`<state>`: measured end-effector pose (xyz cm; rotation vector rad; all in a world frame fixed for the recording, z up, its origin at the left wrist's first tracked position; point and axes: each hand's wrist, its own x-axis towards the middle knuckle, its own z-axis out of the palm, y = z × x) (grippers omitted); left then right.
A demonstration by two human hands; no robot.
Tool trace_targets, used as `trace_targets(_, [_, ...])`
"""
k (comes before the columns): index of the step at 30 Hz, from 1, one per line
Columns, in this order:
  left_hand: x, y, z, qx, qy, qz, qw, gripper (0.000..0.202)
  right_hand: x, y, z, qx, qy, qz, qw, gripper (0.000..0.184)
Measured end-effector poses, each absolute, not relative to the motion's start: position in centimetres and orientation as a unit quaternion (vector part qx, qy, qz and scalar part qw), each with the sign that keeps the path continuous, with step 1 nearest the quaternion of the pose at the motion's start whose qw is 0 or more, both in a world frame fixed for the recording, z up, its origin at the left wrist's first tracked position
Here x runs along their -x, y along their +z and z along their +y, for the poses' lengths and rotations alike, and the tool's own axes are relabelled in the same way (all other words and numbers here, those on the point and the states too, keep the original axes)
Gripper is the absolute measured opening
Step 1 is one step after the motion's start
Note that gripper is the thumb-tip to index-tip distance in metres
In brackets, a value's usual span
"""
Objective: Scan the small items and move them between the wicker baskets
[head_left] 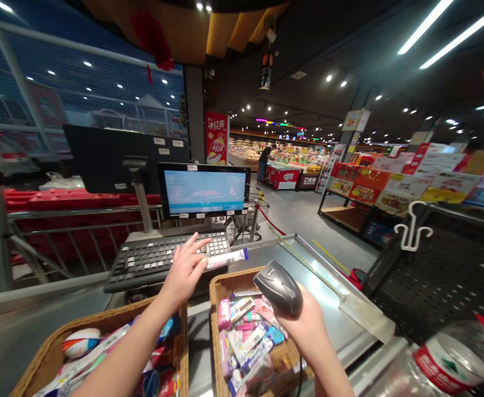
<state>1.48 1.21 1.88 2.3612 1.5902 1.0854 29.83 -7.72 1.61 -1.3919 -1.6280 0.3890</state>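
My left hand (186,271) is over the black keyboard (145,260), its fingers reaching toward the keys. Between its thumb and fingers sits a slim white packet (227,258) with a blue end, which points to the right. In my right hand (308,328) is a black barcode scanner (278,286), its head turned up and left. Beneath the scanner stands a wicker basket (214,336) of small packaged goods (246,344). A second wicker basket (184,358) lies under my left forearm, holding similar colourful packs. Whether any key is pressed cannot be seen.
Behind the keyboard stands a lit monitor (204,191), with a dark screen back (126,157) to its left. The metal counter (320,298) extends right. A large bottle (448,358) is at the lower right, below a black perforated rack (452,264). Someone (263,161) stands far back.
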Motion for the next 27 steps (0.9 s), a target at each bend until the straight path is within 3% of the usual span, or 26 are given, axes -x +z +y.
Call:
trace_targets(5, [1.3,2.6,0.5,-0.755,0.378,0.535,0.032,0.042,-27.3,2.0,-7.6,0.535,0.177,-0.678,0.472,0.035])
trace_targets(27, [10.4,2.4,-2.4,-0.709,0.387,0.589,0.015,0.039,-18.9,3.5,-8.6,0.479,0.165,-0.757,0.413,0.024])
